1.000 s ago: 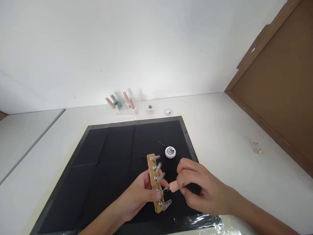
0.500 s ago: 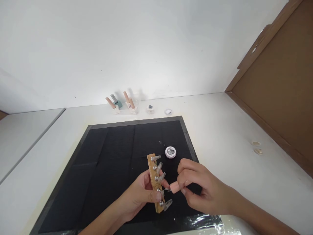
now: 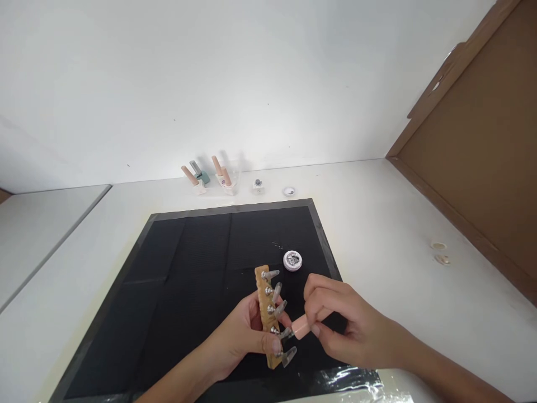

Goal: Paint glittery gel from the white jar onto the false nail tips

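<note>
My left hand [image 3: 247, 333] is closed around a tan, wood-like nail display stand [image 3: 264, 305], held at a slant over the black mat. Several translucent grey nail tips [image 3: 289, 356] stick out from its silver studs. My left thumb lies across the stand's lower part. Between the fingers and thumb of my right hand [image 3: 339, 313] is a nail polish brush [image 3: 301, 327] with a pink cap handle. Its bristle end is at the second nail tip from the bottom; whether it touches is too small to tell. A small round pot of silver material [image 3: 292, 261] sits beyond the stand.
Nail polish bottles [image 3: 229, 187] with pink and grey caps stand at the back beside a small clear jar [image 3: 258, 186] and a round lid [image 3: 289, 191]. The black mat [image 3: 188, 268] is taped down. Two small round pieces [image 3: 438, 246] lie right, near a cardboard panel [image 3: 474, 140].
The stand and my left hand have shifted slightly right and down. The brush has tilted a little, and its end has come closer to the nail tip.
</note>
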A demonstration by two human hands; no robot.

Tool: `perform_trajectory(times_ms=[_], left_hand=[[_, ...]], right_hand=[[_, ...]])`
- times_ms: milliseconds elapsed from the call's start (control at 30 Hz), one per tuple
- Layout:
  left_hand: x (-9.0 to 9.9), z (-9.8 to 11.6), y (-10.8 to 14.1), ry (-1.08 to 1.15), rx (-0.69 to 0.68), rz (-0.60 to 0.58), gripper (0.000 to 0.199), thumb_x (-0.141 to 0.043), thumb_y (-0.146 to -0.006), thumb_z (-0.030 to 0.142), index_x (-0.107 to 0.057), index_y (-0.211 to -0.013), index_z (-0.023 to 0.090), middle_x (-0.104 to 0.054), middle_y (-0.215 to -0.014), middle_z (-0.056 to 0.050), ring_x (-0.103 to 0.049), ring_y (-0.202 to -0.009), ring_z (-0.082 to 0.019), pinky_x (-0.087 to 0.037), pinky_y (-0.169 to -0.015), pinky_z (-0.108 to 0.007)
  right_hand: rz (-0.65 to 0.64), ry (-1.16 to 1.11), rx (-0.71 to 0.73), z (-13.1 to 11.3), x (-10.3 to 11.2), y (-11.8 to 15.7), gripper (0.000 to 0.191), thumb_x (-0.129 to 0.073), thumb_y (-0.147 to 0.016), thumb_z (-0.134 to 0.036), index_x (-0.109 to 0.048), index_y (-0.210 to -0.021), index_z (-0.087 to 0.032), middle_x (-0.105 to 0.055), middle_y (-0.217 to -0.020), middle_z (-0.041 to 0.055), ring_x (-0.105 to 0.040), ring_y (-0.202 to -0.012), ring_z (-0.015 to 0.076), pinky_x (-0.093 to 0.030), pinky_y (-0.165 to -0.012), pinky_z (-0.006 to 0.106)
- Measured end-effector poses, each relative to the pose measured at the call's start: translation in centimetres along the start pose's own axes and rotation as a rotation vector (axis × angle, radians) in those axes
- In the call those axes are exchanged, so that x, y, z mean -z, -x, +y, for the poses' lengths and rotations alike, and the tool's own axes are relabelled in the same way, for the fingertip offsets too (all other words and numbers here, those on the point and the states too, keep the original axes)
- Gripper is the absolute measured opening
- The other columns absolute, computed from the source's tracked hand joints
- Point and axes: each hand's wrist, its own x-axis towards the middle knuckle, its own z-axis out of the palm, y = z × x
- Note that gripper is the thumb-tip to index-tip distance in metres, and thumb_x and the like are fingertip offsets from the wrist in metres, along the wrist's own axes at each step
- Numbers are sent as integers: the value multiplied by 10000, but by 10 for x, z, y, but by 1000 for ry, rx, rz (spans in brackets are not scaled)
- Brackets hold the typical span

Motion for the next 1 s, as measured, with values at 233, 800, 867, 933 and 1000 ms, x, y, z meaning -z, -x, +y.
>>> perform_trajectory(times_ms=[233, 800, 867, 933, 1000], left_hand=[[0, -2, 1, -6, 16, -8, 575, -884, -460, 175, -507, -894, 174, -668, -780, 10, -573, -690, -107, -416, -633, -227], [-2, -2, 0, -29, 17, -15, 572, -886, -457, 207, -521, -897, 176, -648, -768, 16, -563, -679, -116, -395, -638, -240], [-3, -1, 0, -31, 23, -15, 574, -885, -458, 208, -519, -898, 178, -659, -784, 4, -565, -691, -122, -391, -638, -243], [-3, -1, 1, -25, 22, -14, 568, -885, -456, 198, -522, -893, 181, -660, -787, 2, -575, -719, -133, -388, -646, -245], [-3, -1, 1, -15, 21, -16, 556, -883, -457, 186, -527, -884, 181, -650, -779, 9, -585, -744, -141, -389, -659, -247]], right_hand=[[31, 101, -60, -1, 0, -2, 196, -455, -685, 2, -462, -700, -193, -481, -733, -3, -492, -642, 114, -397, -541, 218], [-51, -13, -147, 2, 1, -3, 164, -494, -737, -28, -483, -736, -192, -525, -775, -5, -521, -683, 111, -399, -580, 225], [-54, 20, -187, 2, 1, -2, 158, -508, -735, -41, -470, -703, -190, -516, -755, -5, -515, -672, 114, -393, -556, 219], [-29, 51, -193, 2, 2, -2, 171, -501, -724, -32, -453, -686, -192, -497, -732, -10, -502, -659, 115, -381, -535, 212], [-2, 45, -165, 1, 2, -2, 179, -483, -722, -20, -453, -703, -196, -490, -731, -14, -493, -651, 110, -380, -536, 210]])
